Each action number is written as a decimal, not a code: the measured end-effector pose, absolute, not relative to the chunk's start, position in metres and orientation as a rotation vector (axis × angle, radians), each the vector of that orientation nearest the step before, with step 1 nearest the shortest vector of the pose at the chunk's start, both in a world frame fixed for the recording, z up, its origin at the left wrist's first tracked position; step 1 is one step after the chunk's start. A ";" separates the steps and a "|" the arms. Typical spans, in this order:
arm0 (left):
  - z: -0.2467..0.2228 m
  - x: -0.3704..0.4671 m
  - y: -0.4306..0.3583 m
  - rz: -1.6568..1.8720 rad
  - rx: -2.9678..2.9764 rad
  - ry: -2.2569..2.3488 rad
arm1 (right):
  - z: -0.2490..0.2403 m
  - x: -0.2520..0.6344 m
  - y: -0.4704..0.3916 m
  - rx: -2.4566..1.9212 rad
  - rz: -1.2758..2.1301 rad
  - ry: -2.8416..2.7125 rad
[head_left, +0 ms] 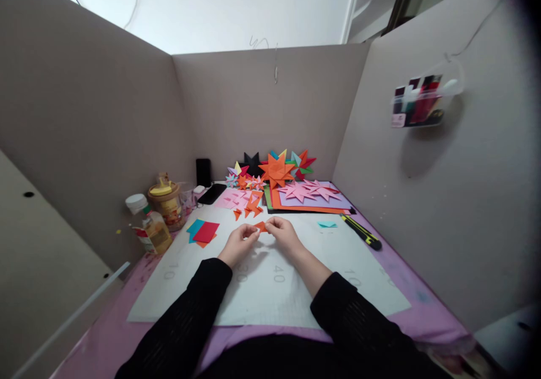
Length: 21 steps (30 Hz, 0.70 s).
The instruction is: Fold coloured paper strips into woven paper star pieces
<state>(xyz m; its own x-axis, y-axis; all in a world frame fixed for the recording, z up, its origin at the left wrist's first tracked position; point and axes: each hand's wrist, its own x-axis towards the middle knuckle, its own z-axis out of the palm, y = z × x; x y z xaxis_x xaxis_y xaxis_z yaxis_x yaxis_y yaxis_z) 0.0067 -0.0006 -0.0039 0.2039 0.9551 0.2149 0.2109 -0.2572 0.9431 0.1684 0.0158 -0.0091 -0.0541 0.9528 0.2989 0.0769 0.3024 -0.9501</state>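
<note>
Between my two hands, just above the white mat [270,306], is a small piece of orange folded paper [261,227]. My left hand [240,242] pinches its left end between thumb and fingers. At its right end, my right hand [284,233] has fingers closed on it too. Small orange folded pieces [249,212] lie just beyond my hands. Left of them rests a stack of red, blue and orange paper squares [206,232]. A turquoise folded piece [327,224] lies to the right of my right hand.
Paper stars, a large orange one [278,169] among them, stand against the back panel. Pink stars [298,191] lie on coloured sheets. A yellow-black box cutter [360,232] is at the right; bottles [156,227], a tub [165,199] and a phone [212,194] sit left.
</note>
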 end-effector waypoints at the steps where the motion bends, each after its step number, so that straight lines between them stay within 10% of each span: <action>1: -0.004 0.007 0.000 1.134 1.637 1.121 | -0.009 0.167 0.014 -1.012 0.979 -1.455; 21: -0.004 0.006 0.001 1.232 1.724 1.184 | -0.010 0.157 0.004 -1.052 0.847 -1.684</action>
<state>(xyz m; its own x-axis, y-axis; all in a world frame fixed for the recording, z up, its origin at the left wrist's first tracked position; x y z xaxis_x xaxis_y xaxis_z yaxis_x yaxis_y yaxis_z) 0.0058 0.0009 -0.0039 0.1301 0.9408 0.3131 0.2758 -0.3377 0.9000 0.1573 0.0043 -0.0102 -0.1852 0.9176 0.3516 0.2648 0.3912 -0.8814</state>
